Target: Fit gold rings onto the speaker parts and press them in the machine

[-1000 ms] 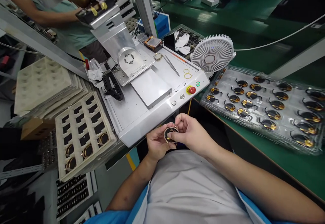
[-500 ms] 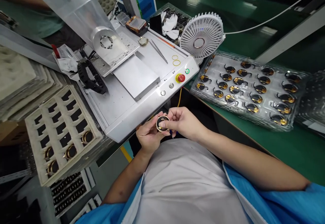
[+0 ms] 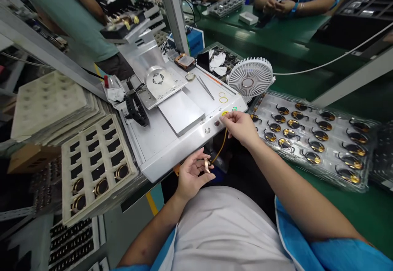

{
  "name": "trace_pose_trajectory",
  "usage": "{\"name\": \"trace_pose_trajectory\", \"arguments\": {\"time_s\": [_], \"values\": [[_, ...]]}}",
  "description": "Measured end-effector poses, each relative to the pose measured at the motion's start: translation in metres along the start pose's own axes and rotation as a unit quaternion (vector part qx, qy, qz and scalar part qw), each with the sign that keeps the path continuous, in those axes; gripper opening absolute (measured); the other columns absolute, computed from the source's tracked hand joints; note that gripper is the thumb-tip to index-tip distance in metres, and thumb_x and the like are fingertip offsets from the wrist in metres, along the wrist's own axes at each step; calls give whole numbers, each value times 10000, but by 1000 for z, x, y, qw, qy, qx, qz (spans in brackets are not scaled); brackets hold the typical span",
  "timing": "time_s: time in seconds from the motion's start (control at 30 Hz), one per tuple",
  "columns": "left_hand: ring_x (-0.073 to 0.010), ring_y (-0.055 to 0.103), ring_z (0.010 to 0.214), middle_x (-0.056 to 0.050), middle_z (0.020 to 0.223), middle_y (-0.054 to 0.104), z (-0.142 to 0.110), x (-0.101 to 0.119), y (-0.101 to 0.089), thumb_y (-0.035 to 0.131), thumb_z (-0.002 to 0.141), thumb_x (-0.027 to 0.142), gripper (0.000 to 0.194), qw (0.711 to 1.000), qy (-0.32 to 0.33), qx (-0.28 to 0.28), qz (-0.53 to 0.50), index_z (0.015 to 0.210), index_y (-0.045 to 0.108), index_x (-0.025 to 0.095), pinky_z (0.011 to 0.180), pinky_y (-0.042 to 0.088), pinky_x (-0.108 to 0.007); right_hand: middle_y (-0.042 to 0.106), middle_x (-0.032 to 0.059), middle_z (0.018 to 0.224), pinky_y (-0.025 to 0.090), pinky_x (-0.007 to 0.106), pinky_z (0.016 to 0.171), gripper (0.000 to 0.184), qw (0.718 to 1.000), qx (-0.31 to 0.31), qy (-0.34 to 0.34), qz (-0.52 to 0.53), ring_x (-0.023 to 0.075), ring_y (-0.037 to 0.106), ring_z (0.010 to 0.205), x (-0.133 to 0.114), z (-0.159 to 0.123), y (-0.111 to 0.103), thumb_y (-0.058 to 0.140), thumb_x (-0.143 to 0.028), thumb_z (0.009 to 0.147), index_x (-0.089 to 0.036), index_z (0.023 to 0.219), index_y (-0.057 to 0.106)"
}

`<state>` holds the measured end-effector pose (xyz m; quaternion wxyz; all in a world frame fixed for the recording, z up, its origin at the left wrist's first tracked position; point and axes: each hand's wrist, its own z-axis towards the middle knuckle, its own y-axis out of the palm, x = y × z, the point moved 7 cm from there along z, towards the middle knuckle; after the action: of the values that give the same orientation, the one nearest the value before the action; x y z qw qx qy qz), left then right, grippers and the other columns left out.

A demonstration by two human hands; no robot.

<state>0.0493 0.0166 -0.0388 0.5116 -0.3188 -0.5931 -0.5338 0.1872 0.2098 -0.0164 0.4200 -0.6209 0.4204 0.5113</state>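
My left hand point(image 3: 193, 175) is closed on a gold-rimmed watch case point(image 3: 207, 165), held nearly edge-on between fingers and thumb just off the front of the white machine point(image 3: 162, 160). Its face is turned away from view. My right hand point(image 3: 241, 127) is raised apart from it, in front of the machine's control panel, with thumb and fingertips pinched together. Whether anything small sits in that pinch I cannot make out. Behind these fingers the yellow ring of the emergency stop point(image 3: 225, 114) shows in part, beside a push button point(image 3: 207, 130).
Left stands a pale tray point(image 3: 69, 205) with several watch cases. On the right is a clear tray point(image 3: 331, 177) of round black-and-gold parts. A white fan point(image 3: 250, 78), tweezers point(image 3: 205, 87) and yellow rings point(image 3: 223, 98) are beyond. Other people work behind.
My right hand has left the watch case and moved up and right to the control panel. The case has turned from face-up to nearly edge-on in my left hand. The view has tilted upward.
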Motion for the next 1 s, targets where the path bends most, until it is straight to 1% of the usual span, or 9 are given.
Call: {"name": "trace_pose_trajectory", "arguments": {"time_s": [0.1, 0.23, 0.37, 0.43, 0.53, 0.6, 0.63, 0.77, 1.0], "values": [[-154, 763, 832, -93, 1172, 781, 3, 7, 2, 936, 677, 120, 787, 999, 45, 1, 29, 1383, 642, 302, 737, 641, -261, 615, -19, 557, 332, 235, 315, 267, 998, -12, 14, -67, 113, 437, 298, -18, 16, 14, 750, -403, 882, -177, 814, 625], [-223, 780, 1005, -143, 1216, 783, 4, 12, 1, 932, 679, 126, 800, 992, 73, 27, 99, 1406, 618, 246, 856, 653, -313, 612, -15, 511, 343, 235, 360, 231, 992, -40, 11, -122, 132, 477, 300, -31, 24, 40, 737, -348, 910, -179, 806, 618], [-248, 773, 1092, -171, 1253, 770, 3, 21, 2, 914, 707, 146, 806, 980, 105, 43, 165, 1439, 583, 207, 961, 639, -347, 594, -47, 520, 345, 207, 409, 199, 994, -37, -10, -101, 96, 461, 344, -36, 19, 52, 664, -247, 923, -195, 759, 564], [-250, 765, 1124, -174, 1280, 759, 2, 27, 2, 898, 726, 137, 805, 972, 120, 54, 192, 1456, 566, 205, 991, 630, -349, 583, -54, 517, 333, 193, 413, 219, 997, -55, -35, -48, 86, 451, 369, -40, 4, 50, 674, -292, 909, -198, 750, 555], [-257, 757, 1148, -165, 1296, 753, 2, 32, 1, 890, 735, 134, 809, 961, 139, 71, 227, 1468, 556, 209, 1005, 630, -349, 568, -54, 491, 308, 188, 377, 307, 982, -187, -9, 33, 84, 427, 362, -38, -34, 54, 771, -418, 811, -195, 737, 573], [-267, 761, 1141, -161, 1290, 757, 2, 34, 0, 891, 736, 141, 808, 955, 149, 80, 245, 1469, 557, 207, 997, 640, -356, 576, -43, 490, 307, 185, 363, 346, 960, -276, 40, 37, 82, 424, 360, -30, -62, 57, 811, -452, 754, -187, 729, 590], [-272, 763, 1136, -162, 1286, 758, 2, 35, 0, 892, 736, 144, 809, 952, 153, 80, 252, 1470, 556, 206, 990, 645, -361, 586, -36, 495, 310, 182, 362, 346, 953, -297, 57, 32, 81, 428, 365, -25, -73, 56, 816, -448, 743, -183, 724, 595], [-278, 763, 1134, -166, 1290, 755, 4, 35, 5, 880, 750, 136, 804, 949, 167, 62, 259, 1479, 548, 206, 984, 652, -372, 625, -13, 534, 323, 176, 374, 296, 957, -282, 71, 13, 76, 448, 392, -12, -90, 51, 781, -410, 757, -182, 714, 597], [-269, 768, 1122, -157, 1277, 763, 3, 36, 9, 872, 761, 142, 764, 943, 167, 67, 280, 1459, 568, 206, 974, 657, -365, 604, -24, 538, 333, 184, 397, 237, 964, -259, 55, -28, 84, 462, 412, -5, -89, 48, 724, -370, 781, -187, 711, 592]]}}
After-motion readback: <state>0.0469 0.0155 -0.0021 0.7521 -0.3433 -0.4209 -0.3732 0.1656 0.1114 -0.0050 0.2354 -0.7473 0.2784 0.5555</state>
